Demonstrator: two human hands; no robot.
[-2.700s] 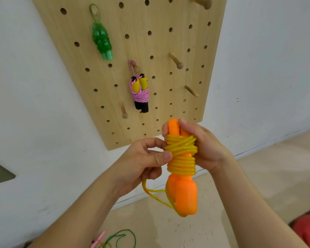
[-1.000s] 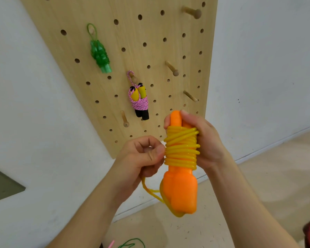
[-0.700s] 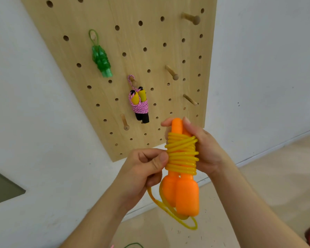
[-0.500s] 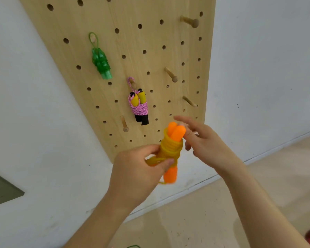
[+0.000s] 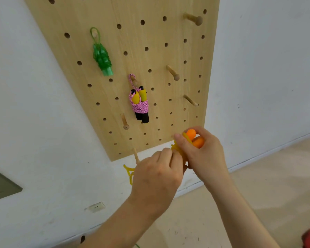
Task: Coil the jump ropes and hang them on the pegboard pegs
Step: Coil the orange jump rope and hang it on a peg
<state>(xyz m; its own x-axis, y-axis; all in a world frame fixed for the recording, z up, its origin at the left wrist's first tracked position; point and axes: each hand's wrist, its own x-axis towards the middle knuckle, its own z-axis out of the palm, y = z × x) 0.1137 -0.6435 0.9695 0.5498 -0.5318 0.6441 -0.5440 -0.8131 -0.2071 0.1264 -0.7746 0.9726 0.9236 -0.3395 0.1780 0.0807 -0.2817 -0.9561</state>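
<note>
Head view, Mia: which step is this?

Finishing the coil, I'd judge, Tom. The orange-handled jump rope point(image 5: 191, 134) sits just in front of the pegboard's point(image 5: 150, 42) lower right corner, held by both hands. The right hand point(image 5: 205, 155) has its fingers curled round the two orange handle tops, with the thumb pressed on the yellow cord wound about them. The left hand point(image 5: 157, 178) is curled against the coil. Its back faces us, so I cannot tell which strand the fingertips pinch.

Any cord loose?

A yellow loop point(image 5: 129, 173) hangs out past the left hand, below the pegboard's bottom edge and beside the lowest peg point(image 5: 136, 155).

And the others?

The green jump rope point(image 5: 102, 56) hangs at the pegboard's upper left and the pink jump rope point(image 5: 140, 105) near its middle, each by a loop over a peg.

So next?

Probably tuck the tail in, leaving a loop to hang by, then lift the bundle onto a bare peg point(image 5: 173, 73). The one on the pegboard's right half, up from the pink bundle, looks handy. That slick cord could spring loose if either grip eases.
</note>
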